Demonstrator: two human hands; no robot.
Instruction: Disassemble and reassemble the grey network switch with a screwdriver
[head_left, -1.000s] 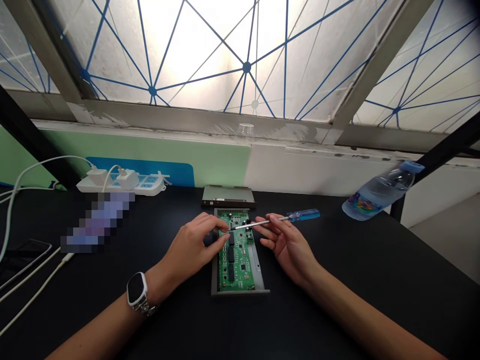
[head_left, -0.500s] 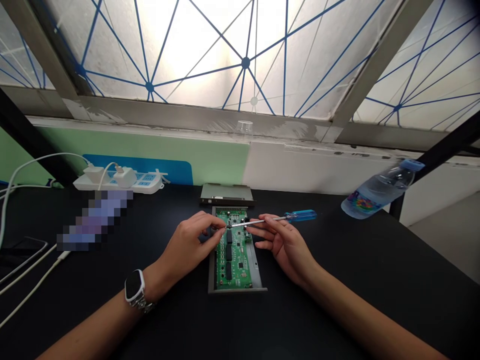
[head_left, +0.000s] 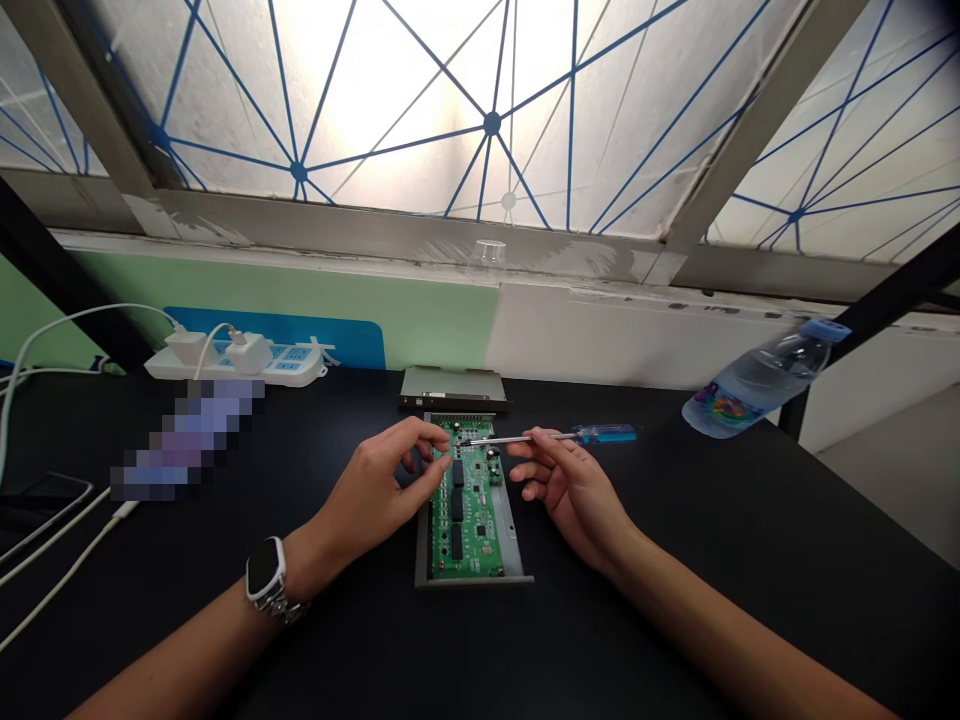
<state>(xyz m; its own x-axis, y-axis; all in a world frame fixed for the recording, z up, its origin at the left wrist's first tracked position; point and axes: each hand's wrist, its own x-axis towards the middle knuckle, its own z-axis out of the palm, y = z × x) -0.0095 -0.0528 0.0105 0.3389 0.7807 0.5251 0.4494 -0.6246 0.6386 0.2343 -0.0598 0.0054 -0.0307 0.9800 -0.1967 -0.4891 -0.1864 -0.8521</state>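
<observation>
My right hand (head_left: pixel 559 475) pinches a screwdriver (head_left: pixel 606 434) by its metal shaft, between thumb and forefinger. The clear blue handle points right, and the tip points left, above the upper part of a green circuit board (head_left: pixel 472 525). This board lies in a grey metal tray (head_left: pixel 508 535) on the table. Close to the screwdriver's tip is my left hand (head_left: pixel 397 470), its thumb and forefinger apart and nothing visible between them. Its fingertips hover over the board's left edge. Whether a small screw sits at the tip is too small to tell.
Behind the tray lies a metal cover (head_left: pixel 454 385). A white power strip (head_left: pixel 296 367) with chargers and cables stands at the back left, near a blurred-out object (head_left: pixel 187 440). A phone-like dark object (head_left: pixel 45 510) is at far left. At the right, a water bottle (head_left: pixel 757 385) leans.
My left thumb and forefinger have parted and come away from the screwdriver's tip. The screwdriver has shifted slightly, its tip now a little higher in view and its shaft more level.
</observation>
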